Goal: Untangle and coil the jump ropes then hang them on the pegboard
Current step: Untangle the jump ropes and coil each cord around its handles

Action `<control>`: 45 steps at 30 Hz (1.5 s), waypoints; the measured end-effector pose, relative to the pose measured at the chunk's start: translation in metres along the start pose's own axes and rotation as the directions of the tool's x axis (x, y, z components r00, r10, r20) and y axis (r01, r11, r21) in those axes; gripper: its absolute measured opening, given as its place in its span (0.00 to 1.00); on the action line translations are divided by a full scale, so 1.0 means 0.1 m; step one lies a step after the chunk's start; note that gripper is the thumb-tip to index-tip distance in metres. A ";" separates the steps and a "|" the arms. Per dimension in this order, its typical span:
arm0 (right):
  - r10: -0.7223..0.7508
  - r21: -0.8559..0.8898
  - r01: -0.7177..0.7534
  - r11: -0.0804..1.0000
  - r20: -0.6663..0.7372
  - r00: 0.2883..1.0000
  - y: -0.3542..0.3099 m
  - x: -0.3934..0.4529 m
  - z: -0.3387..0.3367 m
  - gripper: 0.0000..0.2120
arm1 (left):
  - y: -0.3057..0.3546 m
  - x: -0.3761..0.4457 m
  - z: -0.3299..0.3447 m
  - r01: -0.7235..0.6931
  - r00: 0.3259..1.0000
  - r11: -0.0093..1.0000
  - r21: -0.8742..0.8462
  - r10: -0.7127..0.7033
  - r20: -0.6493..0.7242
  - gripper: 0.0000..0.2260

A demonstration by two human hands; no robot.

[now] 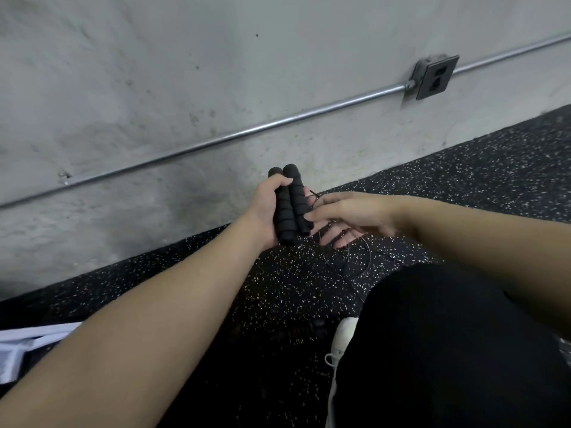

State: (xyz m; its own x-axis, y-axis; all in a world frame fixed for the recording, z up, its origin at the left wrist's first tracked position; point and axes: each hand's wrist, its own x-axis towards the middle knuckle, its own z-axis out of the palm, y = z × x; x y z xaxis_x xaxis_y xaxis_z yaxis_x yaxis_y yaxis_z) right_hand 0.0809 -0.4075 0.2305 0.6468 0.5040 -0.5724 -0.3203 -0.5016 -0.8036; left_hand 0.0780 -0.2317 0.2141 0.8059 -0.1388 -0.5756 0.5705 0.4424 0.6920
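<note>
Left hand (268, 208) grips two black foam jump-rope handles (290, 205); right hand (346, 217), fingers relaxed, touches them above speckled rubber floor (278, 288) by a concrete wall (154, 88).

Black rubber floor (482, 168) flecked with white, meeting a grey concrete wall (154, 88) at the back. Thin black cord (355, 261) looped loosely on it near the middle. White shoe (341, 341) planted on it further forward, laces showing. Dark, blurred object (304, 332) just left of the shoe, too murky to identify. Something white (27, 344) lying at the left edge.
</note>
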 end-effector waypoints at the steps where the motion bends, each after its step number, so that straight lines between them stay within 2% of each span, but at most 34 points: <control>1: -0.018 -0.065 0.015 0.998 -0.036 0.999 -0.03 -0.03 -0.01 0.12 | 0.06 -0.06 -0.03 -0.011 1.000 0.998 0.067 0.011 0.000 0.11; 5: -0.188 -0.116 0.160 0.980 -0.291 0.938 -0.16 -0.12 -0.04 0.10 | 0.36 -0.39 -0.16 -0.013 1.000 0.927 0.376 0.002 0.028 0.13; 8: -0.326 -0.254 0.241 0.937 -0.380 0.866 -0.33 -0.16 -0.02 0.17 | 0.55 -0.64 -0.23 -0.070 0.996 0.816 0.574 0.026 0.083 0.13; 10: -0.421 -0.359 0.298 0.885 -0.340 0.841 -0.49 -0.22 0.05 0.24 | 0.66 -0.79 -0.27 -0.107 0.993 0.710 0.696 0.036 0.116 0.12; 12: -0.507 -0.496 0.355 0.792 -0.210 0.836 -0.66 -0.30 0.14 0.29 | 0.75 -0.96 -0.30 -0.148 0.986 0.606 0.782 0.029 0.164 0.12; 15: -0.491 -0.625 0.357 0.695 -0.049 0.870 -0.93 -0.39 0.28 0.33 | 0.85 -1.21 -0.37 -0.198 0.977 0.440 0.876 0.020 0.211 0.13; 19: -0.429 -0.647 0.330 0.688 0.004 0.903 -1.21 -0.43 0.55 0.13 | 0.91 -1.53 -0.53 -0.249 0.968 0.332 0.910 0.109 0.225 0.19; 21: -0.421 -0.645 0.329 0.690 0.012 0.907 -1.29 -0.45 0.68 0.12 | 0.91 -1.68 -0.60 -0.267 0.960 0.300 0.916 0.171 0.224 0.22; 23: -0.424 -0.645 0.337 0.686 0.021 0.905 -1.36 -0.47 0.80 0.13 | 0.92 -1.82 -0.68 -0.286 0.952 0.341 0.896 0.210 0.224 0.22; 27: -0.472 -0.527 0.383 0.759 -0.038 0.881 -1.50 -0.43 0.93 0.14 | 0.93 -2.09 -0.94 -0.335 0.941 0.586 0.738 0.244 0.233 0.19; 28: -0.482 -0.500 0.394 0.771 -0.054 0.875 -1.52 -0.42 0.95 0.16 | 0.92 -2.14 -1.01 -0.336 0.942 0.615 0.714 0.235 0.241 0.21; 30: -0.499 -0.469 0.417 0.779 -0.059 0.865 -1.56 -0.38 0.99 0.19 | 0.88 -2.21 -1.13 -0.325 0.945 0.577 0.749 0.237 0.226 0.22; 32: -0.521 -0.448 0.447 0.774 -0.049 0.852 -1.60 -0.37 1.06 0.12 | 0.82 -2.22 -1.21 -0.320 0.936 0.514 0.796 0.302 0.181 0.15; 33: -0.531 -0.425 0.460 0.779 -0.059 0.845 -1.63 -0.35 1.11 0.10 | 0.79 -2.20 -1.24 -0.330 0.921 0.504 0.798 0.359 0.154 0.11; 35: -0.545 -0.348 0.478 0.806 -0.122 0.830 -1.67 -0.30 1.18 0.15 | 0.75 -2.17 -1.30 -0.361 0.881 0.530 0.767 0.463 0.094 0.08; 38: -0.506 -0.208 0.467 0.859 -0.209 0.837 -1.67 -0.19 1.22 0.12 | 0.73 -2.11 -1.34 -0.399 0.851 0.658 0.638 0.526 -0.011 0.08; 41: -0.431 -0.204 0.395 0.896 -0.177 0.885 -1.54 -0.10 1.22 0.15 | 0.76 -2.02 -1.36 -0.435 0.818 0.799 0.415 0.543 -0.187 0.11; 43: -0.383 -0.228 0.343 0.911 -0.161 0.910 -1.45 -0.06 1.23 0.18 | 0.80 -1.97 -1.39 -0.455 0.813 0.860 0.233 0.507 -0.285 0.08; 45: -0.356 -0.229 0.315 0.921 -0.162 0.920 -1.41 -0.03 1.25 0.17 | 0.82 -1.91 -1.44 -0.416 0.835 0.901 0.126 0.433 -0.338 0.09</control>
State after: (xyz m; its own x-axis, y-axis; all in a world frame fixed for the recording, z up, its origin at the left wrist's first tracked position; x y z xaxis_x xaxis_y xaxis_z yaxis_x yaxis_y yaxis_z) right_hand 0.0378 -0.2505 0.3257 0.8216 0.5281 -0.2147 0.0675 -0.4640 -0.8833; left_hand -0.0515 -0.0417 0.3180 0.8666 0.3757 -0.3284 0.1984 0.3445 0.9176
